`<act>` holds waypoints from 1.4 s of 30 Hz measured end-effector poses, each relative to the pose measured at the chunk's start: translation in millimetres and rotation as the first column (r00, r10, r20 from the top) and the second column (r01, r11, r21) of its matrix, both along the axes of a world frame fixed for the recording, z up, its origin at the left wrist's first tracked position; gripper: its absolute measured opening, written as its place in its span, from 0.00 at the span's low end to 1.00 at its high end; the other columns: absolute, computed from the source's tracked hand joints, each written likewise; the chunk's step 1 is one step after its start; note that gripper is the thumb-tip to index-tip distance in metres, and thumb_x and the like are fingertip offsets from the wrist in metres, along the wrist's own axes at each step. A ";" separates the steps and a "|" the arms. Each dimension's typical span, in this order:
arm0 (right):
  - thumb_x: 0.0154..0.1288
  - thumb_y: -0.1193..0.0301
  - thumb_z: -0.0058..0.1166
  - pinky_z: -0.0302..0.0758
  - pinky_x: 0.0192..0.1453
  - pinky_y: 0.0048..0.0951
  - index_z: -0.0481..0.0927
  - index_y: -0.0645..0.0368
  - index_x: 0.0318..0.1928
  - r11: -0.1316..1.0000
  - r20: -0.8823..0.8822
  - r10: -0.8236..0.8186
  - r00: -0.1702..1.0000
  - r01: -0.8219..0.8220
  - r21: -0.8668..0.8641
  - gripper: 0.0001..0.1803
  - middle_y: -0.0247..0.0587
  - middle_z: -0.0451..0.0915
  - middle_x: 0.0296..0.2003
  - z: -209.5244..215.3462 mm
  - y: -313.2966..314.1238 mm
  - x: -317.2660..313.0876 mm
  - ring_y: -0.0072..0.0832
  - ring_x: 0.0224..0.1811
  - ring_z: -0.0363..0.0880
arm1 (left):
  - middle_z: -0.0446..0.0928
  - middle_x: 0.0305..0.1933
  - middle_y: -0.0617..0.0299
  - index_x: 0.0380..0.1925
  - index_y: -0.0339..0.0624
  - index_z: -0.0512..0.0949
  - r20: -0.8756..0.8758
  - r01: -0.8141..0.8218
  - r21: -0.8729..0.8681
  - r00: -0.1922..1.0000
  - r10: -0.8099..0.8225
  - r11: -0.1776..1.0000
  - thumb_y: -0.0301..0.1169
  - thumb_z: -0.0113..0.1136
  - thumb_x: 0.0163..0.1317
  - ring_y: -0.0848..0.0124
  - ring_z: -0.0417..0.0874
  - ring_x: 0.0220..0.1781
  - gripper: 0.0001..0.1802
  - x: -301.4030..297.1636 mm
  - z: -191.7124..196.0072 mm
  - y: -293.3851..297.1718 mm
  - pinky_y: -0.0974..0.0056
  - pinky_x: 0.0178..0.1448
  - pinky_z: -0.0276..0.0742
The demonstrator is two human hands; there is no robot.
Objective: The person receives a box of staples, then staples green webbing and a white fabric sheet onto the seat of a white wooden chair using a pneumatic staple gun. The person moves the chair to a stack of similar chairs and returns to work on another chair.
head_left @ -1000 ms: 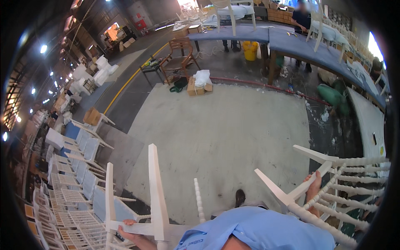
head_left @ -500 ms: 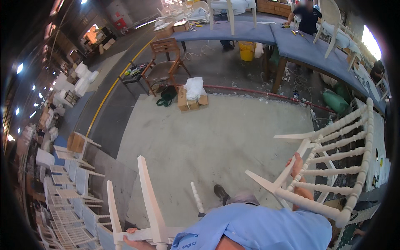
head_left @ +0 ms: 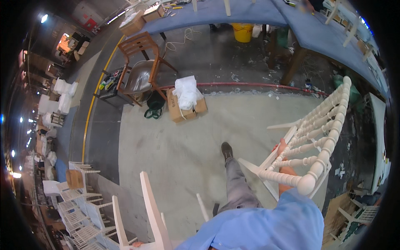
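My right hand is closed around the side frame of a white chair with turned, beaded spindles, carried tilted at my right side. My forearm passes behind its spindles. At the lower left, my left hand grips the frame of a second white chair, whose tapered legs point up. Most of that hand and chair is cut off by the lower edge or hidden by my blue shirt. My dark shoe is on the pale floor between the chairs.
Ahead stand a brown wooden armchair, a cardboard box topped with white wrapping and a blue-covered worktable. A yellow bucket stands beneath the table. White chairs are stacked on the left. A red hose crosses the floor.
I have stepped forward: the box and armchair look closer, and one leg shows stretched out. The right chair has swung slightly inward. Both hands keep their hold.
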State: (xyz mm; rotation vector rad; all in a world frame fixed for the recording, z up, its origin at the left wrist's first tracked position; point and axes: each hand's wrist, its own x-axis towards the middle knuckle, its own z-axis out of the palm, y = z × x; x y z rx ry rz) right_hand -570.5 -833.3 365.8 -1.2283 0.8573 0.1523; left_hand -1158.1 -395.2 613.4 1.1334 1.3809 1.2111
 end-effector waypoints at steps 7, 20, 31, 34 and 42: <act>0.78 0.51 0.51 0.76 0.30 0.42 0.73 0.54 0.49 0.998 -0.069 -0.056 0.996 0.057 0.019 0.19 0.39 0.75 0.31 -72.3 120.1 188.8 0.33 0.26 0.75 | 0.72 0.42 0.57 0.46 0.42 0.71 0.010 -0.071 -0.156 0.997 0.073 0.985 0.57 0.49 0.73 0.63 0.75 0.44 0.26 173.7 -12.6 108.5 0.56 0.51 0.77; 0.80 0.50 0.49 0.77 0.35 0.46 0.76 0.53 0.55 0.958 -0.017 -0.038 0.999 0.042 0.283 0.21 0.39 0.78 0.37 -206.4 306.4 380.2 0.34 0.31 0.76 | 0.72 0.29 0.61 0.37 0.40 0.71 0.220 -0.219 -0.359 0.925 0.311 0.907 0.53 0.53 0.68 0.65 0.76 0.31 0.25 291.4 61.9 163.8 0.58 0.38 0.79; 0.82 0.49 0.48 0.77 0.39 0.49 0.78 0.52 0.59 0.984 -0.008 0.012 1.000 -0.010 0.179 0.22 0.40 0.80 0.42 -181.5 282.6 392.5 0.35 0.35 0.77 | 0.73 0.31 0.59 0.40 0.39 0.72 0.291 -0.145 -0.461 0.907 0.304 0.875 0.49 0.55 0.65 0.64 0.75 0.29 0.22 310.1 6.7 247.1 0.56 0.36 0.76; 0.81 0.52 0.52 0.76 0.35 0.39 0.78 0.54 0.61 0.996 -0.177 0.045 0.983 -0.031 0.078 0.22 0.37 0.78 0.39 -152.9 278.5 377.6 0.30 0.33 0.75 | 0.72 0.32 0.58 0.41 0.38 0.72 0.434 -0.097 -0.426 0.851 0.297 0.900 0.48 0.56 0.64 0.64 0.73 0.29 0.22 282.9 12.0 275.8 0.57 0.36 0.75; 0.74 0.61 0.62 0.81 0.55 0.36 0.75 0.55 0.71 0.017 -0.270 0.960 0.073 -0.979 -0.206 0.29 0.43 0.88 0.52 -56.3 471.3 88.1 0.34 0.54 0.85 | 0.70 0.32 0.57 0.37 0.36 0.70 0.593 -0.081 -0.344 0.754 0.283 0.935 0.49 0.52 0.61 0.62 0.72 0.32 0.24 172.4 12.1 411.3 0.55 0.43 0.75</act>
